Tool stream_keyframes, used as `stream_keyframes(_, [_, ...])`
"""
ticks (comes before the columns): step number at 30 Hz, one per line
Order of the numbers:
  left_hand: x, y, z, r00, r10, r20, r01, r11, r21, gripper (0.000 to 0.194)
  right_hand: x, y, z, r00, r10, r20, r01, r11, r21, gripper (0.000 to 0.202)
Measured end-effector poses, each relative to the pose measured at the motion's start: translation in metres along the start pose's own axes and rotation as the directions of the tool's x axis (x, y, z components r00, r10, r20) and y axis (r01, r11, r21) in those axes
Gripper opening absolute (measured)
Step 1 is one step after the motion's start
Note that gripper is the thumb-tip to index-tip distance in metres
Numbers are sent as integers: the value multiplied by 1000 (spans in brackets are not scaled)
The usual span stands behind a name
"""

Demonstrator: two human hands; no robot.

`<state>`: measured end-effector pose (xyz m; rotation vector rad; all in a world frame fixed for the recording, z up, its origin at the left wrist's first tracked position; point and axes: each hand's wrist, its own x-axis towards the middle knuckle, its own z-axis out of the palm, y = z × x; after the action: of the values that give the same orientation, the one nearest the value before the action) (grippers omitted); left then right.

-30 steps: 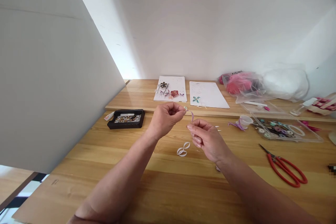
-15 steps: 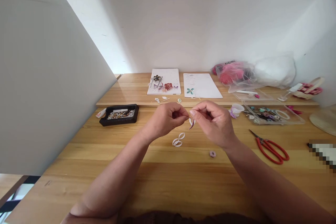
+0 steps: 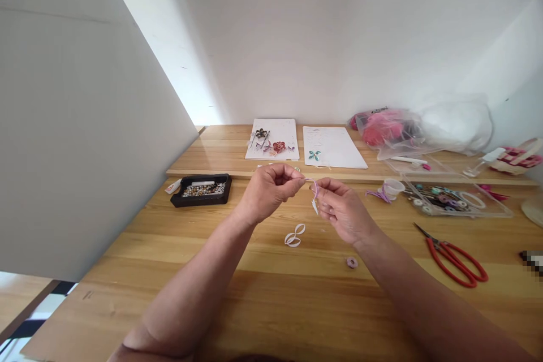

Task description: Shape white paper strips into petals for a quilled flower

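My left hand (image 3: pixel 271 191) is closed in a pinch on one end of a thin purple strip (image 3: pixel 316 186), which could be thread or narrow ribbon. The strip bows across a small gap to my right hand (image 3: pixel 348 212), whose thumb and fingers pinch its other part. Just under the strip, against the right fingertips, hangs a small white piece (image 3: pixel 314 207) with jagged ends; how it is attached is hidden. On the table below lie white leaf-shaped loops (image 3: pixel 294 236). Nearer my right forearm sits a small purple ring-like coil (image 3: pixel 352 262).
Red-handled scissors (image 3: pixel 458 263) lie at right, beyond my right forearm. A clear box (image 3: pixel 470 209) of small supplies and a white cup (image 3: pixel 393 188) with purple ribbon stand behind. At left is a black tray (image 3: pixel 201 199) of beads. Paper sheets (image 3: pixel 335 147) rest on the raised back ledge.
My hands have moved slightly apart, and the purple strip now arches between them. My right hand has turned and lowered. The whole view has shifted a little.
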<state>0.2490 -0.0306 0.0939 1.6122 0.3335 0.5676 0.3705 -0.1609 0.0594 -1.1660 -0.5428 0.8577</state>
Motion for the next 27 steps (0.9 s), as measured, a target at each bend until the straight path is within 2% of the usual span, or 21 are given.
stream_keyframes(4, [4, -6, -2, 995, 5, -100, -9, 999, -38, 23, -4, 5, 6, 1000, -3, 0, 3, 1000, 24, 30])
stream_keyframes(10, [8, -11, -4, 985, 13, -170, -15, 1000, -9, 25, -10, 11, 14, 997, -77, -3, 77, 997, -8, 29])
stream_keyframes(13, [8, -10, -4, 978, 28, -208, -17, 998, 56, 22, -14, 14, 17, 985, -173, -4, 171, 977, -130, 26])
stream_keyframes(16, [7, -9, -4, 971, 69, -231, -32, 987, 160, 18, -18, 15, 18, 954, -298, 19, 289, 906, -310, 20])
stream_keyframes(19, [5, -9, -5, 981, 90, -170, -45, 967, 252, 13, -21, 12, 15, 885, -463, 54, 431, 769, -472, 13])
stream_keyframes(23, [1, -9, -4, 999, 35, 39, -46, 947, 317, 8, -22, 1, 9, 769, -631, 101, 567, 601, -562, 8])
stream_keyframes(25, [-2, -9, -3, 991, 17, 133, -58, 948, 312, 9, -19, -4, 6, 740, -661, 122, 602, 570, -559, 7])
stream_keyframes(27, [-4, -9, 0, 978, 11, 209, -70, 958, 278, 9, -15, -7, 3, 743, -658, 123, 606, 583, -542, 7])
